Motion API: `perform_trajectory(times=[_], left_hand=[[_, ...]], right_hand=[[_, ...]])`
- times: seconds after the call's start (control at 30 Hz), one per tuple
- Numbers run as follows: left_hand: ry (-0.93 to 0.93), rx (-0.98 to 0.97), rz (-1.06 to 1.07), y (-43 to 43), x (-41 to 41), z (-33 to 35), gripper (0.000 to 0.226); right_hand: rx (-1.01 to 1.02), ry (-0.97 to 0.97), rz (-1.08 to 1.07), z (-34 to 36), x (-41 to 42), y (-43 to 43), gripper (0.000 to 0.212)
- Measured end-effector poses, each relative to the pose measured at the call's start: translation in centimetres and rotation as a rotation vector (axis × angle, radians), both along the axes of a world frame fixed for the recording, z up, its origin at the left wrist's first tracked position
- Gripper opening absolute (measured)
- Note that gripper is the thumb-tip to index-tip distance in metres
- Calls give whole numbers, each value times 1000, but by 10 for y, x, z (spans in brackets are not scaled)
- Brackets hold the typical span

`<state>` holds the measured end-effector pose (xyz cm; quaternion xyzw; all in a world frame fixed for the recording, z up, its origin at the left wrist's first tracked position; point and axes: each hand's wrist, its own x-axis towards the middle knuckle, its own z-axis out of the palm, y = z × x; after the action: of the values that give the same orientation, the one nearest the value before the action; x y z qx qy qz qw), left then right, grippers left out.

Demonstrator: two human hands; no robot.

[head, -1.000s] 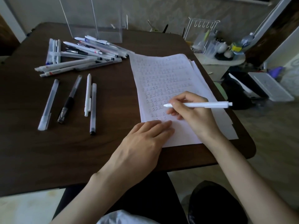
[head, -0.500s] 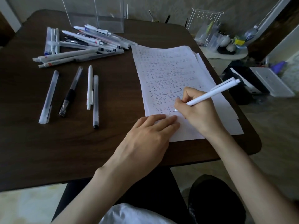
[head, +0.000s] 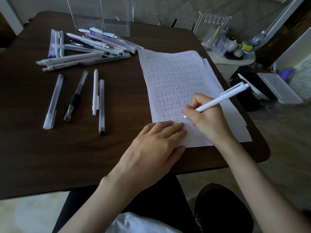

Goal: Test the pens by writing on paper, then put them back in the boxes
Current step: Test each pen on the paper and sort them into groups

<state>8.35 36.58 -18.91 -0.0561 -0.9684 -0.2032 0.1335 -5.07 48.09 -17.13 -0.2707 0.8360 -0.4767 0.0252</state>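
My right hand [head: 207,118] grips a white click pen [head: 218,100] in a writing hold, its tip touching the paper [head: 170,71] just below the last row of written marks. The sheet lies on a thin stack at the table's right side, filled with rows of small characters. My left hand [head: 156,147] rests flat on the sheet's lower left corner, fingers straight. A heap of several pens [head: 87,47] lies at the back left. Several single pens [head: 75,96] lie side by side in front of it. Clear plastic boxes [head: 101,15] stand at the back edge.
The dark wooden table [head: 50,148] ends close to my right wrist. Beyond its right edge stand a small white side table with cups and bottles [head: 234,47] and a white wire rack [head: 212,21]. A white device [head: 277,88] lies on the floor.
My right hand turned the white pen from lying level to a slanted writing hold and brought its tip down onto the paper. The left hand stayed on the sheet.
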Motion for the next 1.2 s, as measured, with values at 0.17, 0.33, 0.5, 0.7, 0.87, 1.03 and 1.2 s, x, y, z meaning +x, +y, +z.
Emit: perform_trajectory(times=[0.17,0.33,0.5,0.7,0.87,1.03,1.2], left_hand=[[79,99,33,-2,4,1,37],[90,147,100,-6,4,0,33],[28,425,19,-5,11,22,50],[-6,450,-447,16,10,49,55],[-5,488,-568,46,2,39,38],[39,351,-780,98,-3,12,35],[-89,303,-882,158,-13,-31,34]], right_hand=[[-10,-5,18,1,1,1,35],[11,2,-15,0,2,1,37],[88,141,30,13,12,9,22],[237,385,9,22,35,39,19],[18,-27,6,28,54,95,40],[-335,-300,-138,23,83,159,28],[-280,-369,-370,-16,97,215,29]])
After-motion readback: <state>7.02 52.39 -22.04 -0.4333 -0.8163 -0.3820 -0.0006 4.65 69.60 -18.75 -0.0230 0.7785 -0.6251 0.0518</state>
